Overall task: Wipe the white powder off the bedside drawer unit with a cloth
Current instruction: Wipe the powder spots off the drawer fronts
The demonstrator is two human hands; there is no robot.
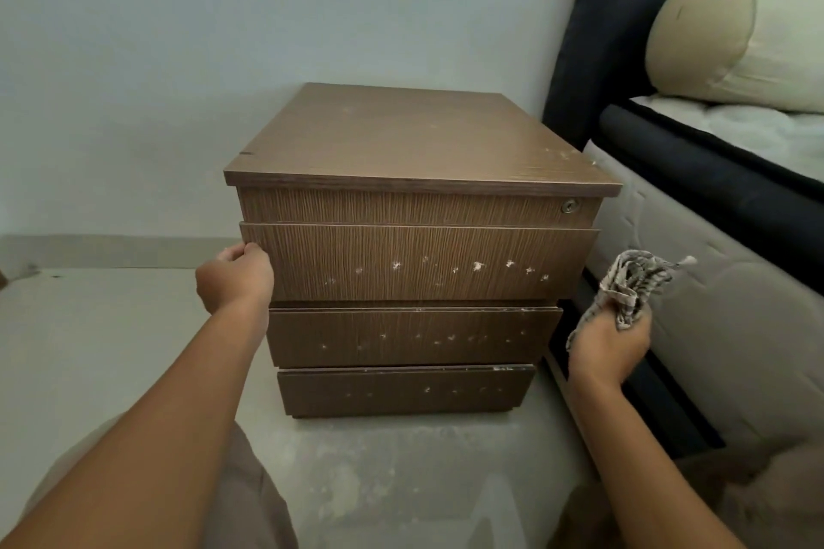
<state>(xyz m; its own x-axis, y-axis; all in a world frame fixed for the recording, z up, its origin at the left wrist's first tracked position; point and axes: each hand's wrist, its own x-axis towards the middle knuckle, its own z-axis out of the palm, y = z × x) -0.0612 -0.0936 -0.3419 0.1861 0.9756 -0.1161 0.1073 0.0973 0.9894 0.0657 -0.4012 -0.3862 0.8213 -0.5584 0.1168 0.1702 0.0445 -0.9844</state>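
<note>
A brown wooden bedside drawer unit (401, 138) stands on the floor against the wall, with three drawers below a narrow lock panel. Spots of white powder (478, 267) dot the fronts of all three drawers, and a few specks lie at the top's right front corner. My left hand (234, 277) grips the left edge of the upper drawer front, which sticks out a little. To the right of the unit, my right hand (608, 345) holds a bunched grey checked cloth (626, 285), clear of the wood.
A bed with a dark frame (695, 192) and pale mattress stands close on the right, a cream bolster pillow (735, 31) on it. The pale wall (267, 13) is behind the unit. Bare concrete floor (111, 325) lies to the left and in front, by my knees.
</note>
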